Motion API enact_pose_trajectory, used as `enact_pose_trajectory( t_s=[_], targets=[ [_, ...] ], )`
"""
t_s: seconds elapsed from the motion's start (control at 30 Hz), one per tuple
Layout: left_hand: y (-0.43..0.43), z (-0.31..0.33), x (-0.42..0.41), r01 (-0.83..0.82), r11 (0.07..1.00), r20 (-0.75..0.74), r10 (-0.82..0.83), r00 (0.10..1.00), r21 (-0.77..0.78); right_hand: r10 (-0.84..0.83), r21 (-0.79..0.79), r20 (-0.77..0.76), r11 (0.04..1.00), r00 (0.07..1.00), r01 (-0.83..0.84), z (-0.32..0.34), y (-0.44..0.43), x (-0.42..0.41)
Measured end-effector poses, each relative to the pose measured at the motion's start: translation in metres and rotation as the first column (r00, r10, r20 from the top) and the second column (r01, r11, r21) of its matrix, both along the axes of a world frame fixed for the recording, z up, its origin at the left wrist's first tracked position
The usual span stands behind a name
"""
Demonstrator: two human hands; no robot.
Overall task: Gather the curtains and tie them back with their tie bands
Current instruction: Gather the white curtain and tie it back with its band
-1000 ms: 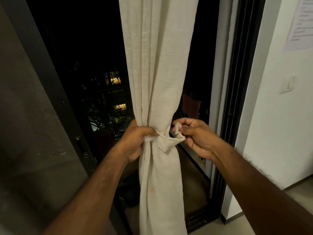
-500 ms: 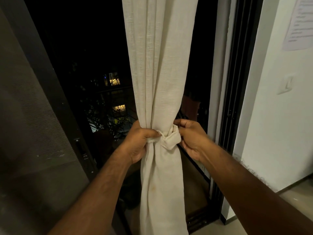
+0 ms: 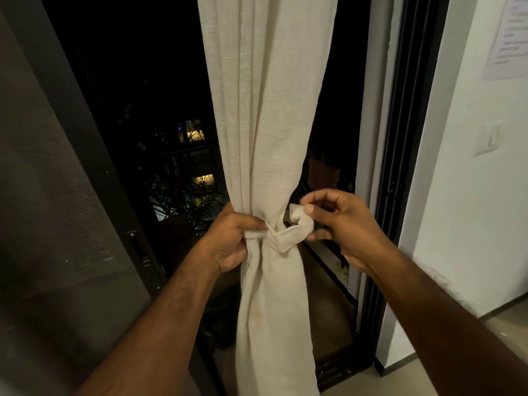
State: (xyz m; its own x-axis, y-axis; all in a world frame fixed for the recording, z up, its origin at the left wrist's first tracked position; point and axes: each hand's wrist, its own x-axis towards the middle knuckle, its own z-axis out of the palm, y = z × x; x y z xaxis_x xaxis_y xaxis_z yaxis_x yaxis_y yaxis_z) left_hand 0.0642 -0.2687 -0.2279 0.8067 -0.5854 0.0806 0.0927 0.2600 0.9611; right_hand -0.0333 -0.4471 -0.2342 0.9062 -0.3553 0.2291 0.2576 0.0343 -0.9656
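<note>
A cream linen curtain [image 3: 268, 115] hangs in front of a dark open doorway, gathered into a narrow bundle at waist height. A matching cream tie band [image 3: 285, 237] wraps round the bundle and forms a loose loop on its right side. My left hand [image 3: 231, 241] grips the left end of the band against the gathered curtain. My right hand [image 3: 340, 224] pinches the free right end of the band between thumb and fingers, just right of the curtain. The part of the band behind the curtain is hidden.
A dark sliding screen door [image 3: 57, 195] stands at the left with its frame and latch [image 3: 137, 247]. The black door track frame [image 3: 400, 167] runs down the right. A white wall [image 3: 480, 195] carries a switch [image 3: 487, 140] and a paper notice [image 3: 508, 35].
My right hand has pulled the band's free end out to the right and upward, opening a loop beside the curtain. My left hand keeps its grip in the same spot.
</note>
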Motion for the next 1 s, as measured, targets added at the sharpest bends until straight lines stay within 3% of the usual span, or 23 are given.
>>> enact_pose_trajectory(
  t_s=[0.07,0.13,0.2,0.23,0.3,0.37,0.5,0.83,1.0],
  targets=[
    [-0.001,0.0,0.002,0.042,0.999,-0.029,-0.042,0.999,-0.023,-0.053,-0.279,-0.012,0.959,0.999,0.047,0.008,-0.002,-0.005],
    [-0.003,-0.001,0.003,0.065,0.996,-0.06,-0.069,0.996,-0.068,-0.112,-0.559,-0.009,0.825,0.994,0.089,0.017,-0.003,-0.007],
    [-0.005,-0.001,0.003,0.089,0.99,-0.086,-0.099,0.991,-0.109,-0.111,-0.666,0.008,0.74,0.994,0.089,0.025,-0.002,-0.008],
    [-0.005,-0.001,0.004,0.103,0.987,-0.099,-0.116,0.988,-0.126,-0.079,-0.655,0.011,0.753,0.997,0.067,0.027,-0.002,-0.009],
    [-0.004,-0.001,0.005,0.122,0.98,-0.125,-0.142,0.982,-0.158,0.026,-0.502,0.01,0.865,1.0,-0.017,0.029,-0.001,-0.011],
    [-0.003,-0.001,0.005,0.119,0.978,-0.14,-0.144,0.98,-0.174,0.093,-0.246,0.026,0.966,0.995,-0.084,0.029,-0.001,-0.013],
    [-0.005,-0.002,0.006,0.103,0.977,-0.151,-0.133,0.98,-0.189,0.147,0.143,-0.06,0.98,0.987,-0.137,0.021,0.003,-0.009],
    [-0.013,-0.003,0.005,0.036,0.99,-0.1,-0.049,0.994,-0.134,0.13,0.34,-0.196,0.939,0.972,-0.057,0.009,0.027,0.005],
    [-0.013,-0.004,0.006,0.017,1.0,0.023,-0.016,1.0,-0.018,0.073,0.389,-0.239,0.921,0.968,0.026,0.005,0.035,0.01]
  ],
)
